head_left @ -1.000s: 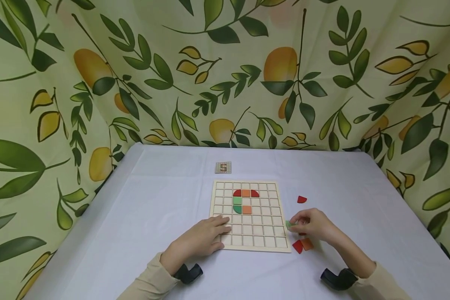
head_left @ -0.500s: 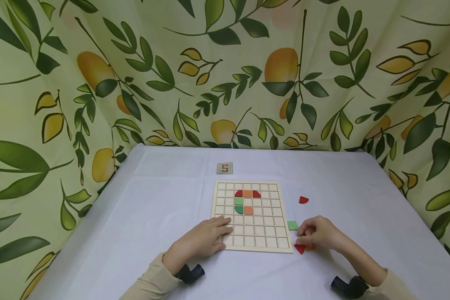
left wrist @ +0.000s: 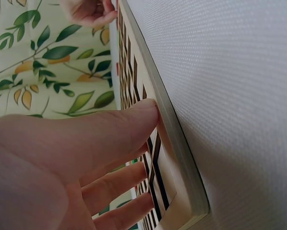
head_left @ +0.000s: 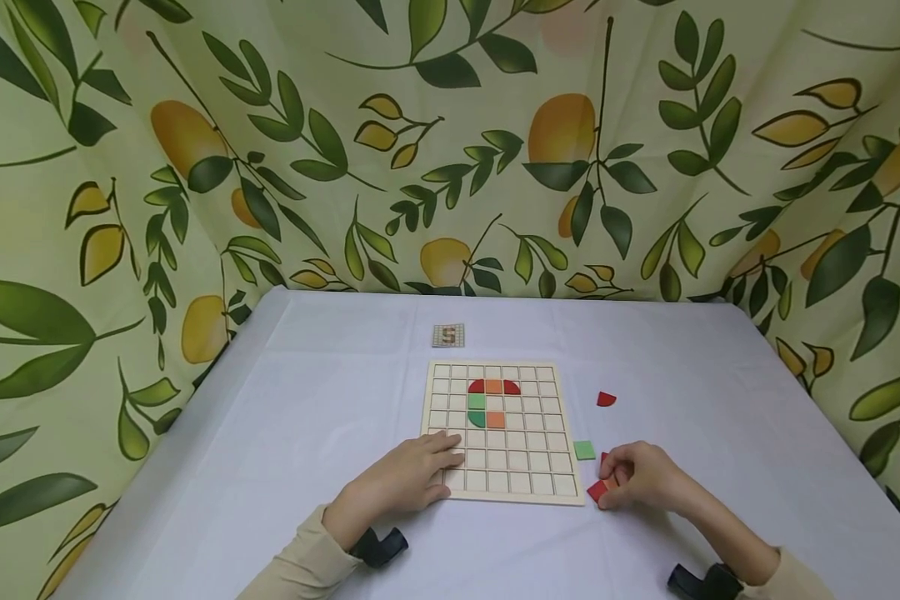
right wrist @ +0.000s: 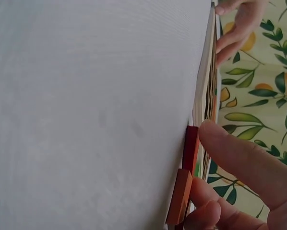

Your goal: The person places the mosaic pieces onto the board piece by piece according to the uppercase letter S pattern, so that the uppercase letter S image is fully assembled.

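Observation:
My left hand lies on the near left corner of a wooden grid board; in the left wrist view its thumb presses the board's edge. Coloured tiles sit in the grid: red quarter-rounds, orange squares, a light green square and a dark green quarter-round. Right of the board, my right hand pinches at a red quarter-round tile with thumb and curled index finger. Against those fingers lies an orange square tile. Another red tile is partly hidden behind the fingers.
A light green square tile lies beside the board's right edge, and a red quarter-round lies farther back. A small patterned card is behind the board. White cloth covers the table; a leaf-print curtain hangs behind.
My right hand has let go of the light green tile beside the board and moved nearer and slightly right, down to the red and orange tiles. My left hand has stayed put.

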{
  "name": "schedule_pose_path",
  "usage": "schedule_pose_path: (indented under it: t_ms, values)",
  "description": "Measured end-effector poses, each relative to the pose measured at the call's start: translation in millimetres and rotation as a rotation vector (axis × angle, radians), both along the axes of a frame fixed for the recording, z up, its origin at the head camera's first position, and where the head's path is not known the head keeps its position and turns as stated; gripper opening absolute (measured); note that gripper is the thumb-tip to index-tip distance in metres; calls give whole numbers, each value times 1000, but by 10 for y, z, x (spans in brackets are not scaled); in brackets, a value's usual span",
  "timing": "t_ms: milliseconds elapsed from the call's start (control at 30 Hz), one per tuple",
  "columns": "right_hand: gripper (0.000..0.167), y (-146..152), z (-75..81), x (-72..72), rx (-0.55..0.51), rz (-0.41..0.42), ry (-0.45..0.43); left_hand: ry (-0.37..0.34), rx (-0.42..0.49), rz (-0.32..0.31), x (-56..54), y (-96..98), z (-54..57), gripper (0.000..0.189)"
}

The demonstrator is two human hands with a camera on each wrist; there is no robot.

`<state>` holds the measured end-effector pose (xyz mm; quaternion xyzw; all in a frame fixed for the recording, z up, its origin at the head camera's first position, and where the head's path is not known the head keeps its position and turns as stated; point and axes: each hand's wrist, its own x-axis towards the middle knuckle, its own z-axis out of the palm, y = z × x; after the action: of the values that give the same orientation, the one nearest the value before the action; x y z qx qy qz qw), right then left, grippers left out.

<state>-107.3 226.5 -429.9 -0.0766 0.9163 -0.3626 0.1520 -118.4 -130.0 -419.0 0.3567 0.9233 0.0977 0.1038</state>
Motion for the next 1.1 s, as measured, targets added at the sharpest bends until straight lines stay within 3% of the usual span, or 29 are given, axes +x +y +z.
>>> schedule_pose_path:
  t_ms: [267,667,1100]
  values:
    - [35,-89,-33,32,93,-68,46,4,9,-8,12,-3,12,46]
    - [27,-41,-56,-30,-14,2,60,10,3,-2,-5,-4,-20,45]
    - [24,-19,-61,-71,-39,34,67,8,1,-1,-7,-6,-15,46]
